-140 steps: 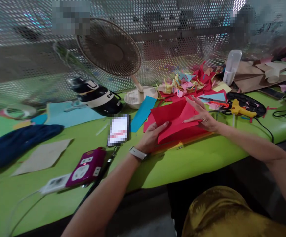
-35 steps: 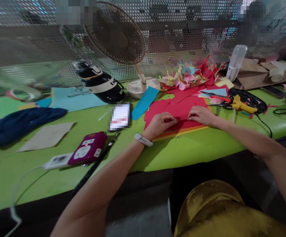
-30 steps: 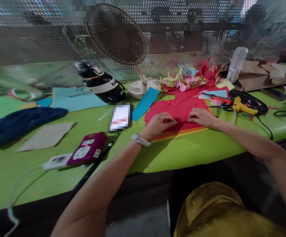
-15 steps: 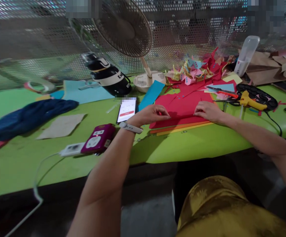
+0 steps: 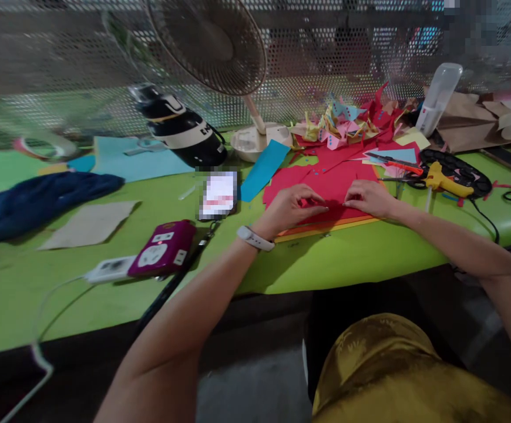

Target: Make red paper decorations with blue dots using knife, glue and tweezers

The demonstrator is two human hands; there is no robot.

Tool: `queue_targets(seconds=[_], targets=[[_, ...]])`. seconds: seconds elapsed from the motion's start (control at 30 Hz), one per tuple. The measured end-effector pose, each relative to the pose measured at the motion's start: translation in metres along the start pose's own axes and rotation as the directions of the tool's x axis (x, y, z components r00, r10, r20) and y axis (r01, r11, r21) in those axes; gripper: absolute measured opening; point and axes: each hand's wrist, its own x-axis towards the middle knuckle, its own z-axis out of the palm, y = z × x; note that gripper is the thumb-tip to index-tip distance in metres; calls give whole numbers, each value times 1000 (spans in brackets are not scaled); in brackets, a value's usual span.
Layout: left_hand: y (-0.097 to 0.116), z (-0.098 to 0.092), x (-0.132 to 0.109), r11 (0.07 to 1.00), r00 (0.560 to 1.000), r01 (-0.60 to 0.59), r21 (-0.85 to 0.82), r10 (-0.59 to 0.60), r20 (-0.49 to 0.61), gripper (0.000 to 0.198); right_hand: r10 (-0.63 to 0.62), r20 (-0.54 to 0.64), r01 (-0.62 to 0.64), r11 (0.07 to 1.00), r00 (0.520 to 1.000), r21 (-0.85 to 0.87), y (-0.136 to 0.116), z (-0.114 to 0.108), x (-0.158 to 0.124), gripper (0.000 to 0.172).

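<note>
In the head view, red paper [image 5: 335,181] lies near the front edge of the table [image 5: 317,261] — the left hand [image 5: 294,204] and right hand [image 5: 369,198] are over it, both curled; whether they pinch it, I cannot tell. A fan [image 5: 214,47] stands toward the back edge.

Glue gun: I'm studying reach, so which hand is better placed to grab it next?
Probably the right hand: it is nearer the glue gun; the left hand is farther off, over red paper.
</note>
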Motion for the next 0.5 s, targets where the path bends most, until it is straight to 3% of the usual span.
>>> queue_targets(seconds=[0.17,0.37,0.5], targets=[[-10,16,-1,995,993,101,0,-101,59,25,36,35,-37,998,999,43,0,-2,3,14],[-11,12,1,947,951,306,-101,-298,86,24,114,104,-131,977,988,168,3,-6,9,15],[-11,5,4,915,912,397,-70,-384,144,26,157,132,-179,968,979,174,4,-9,11,17]])
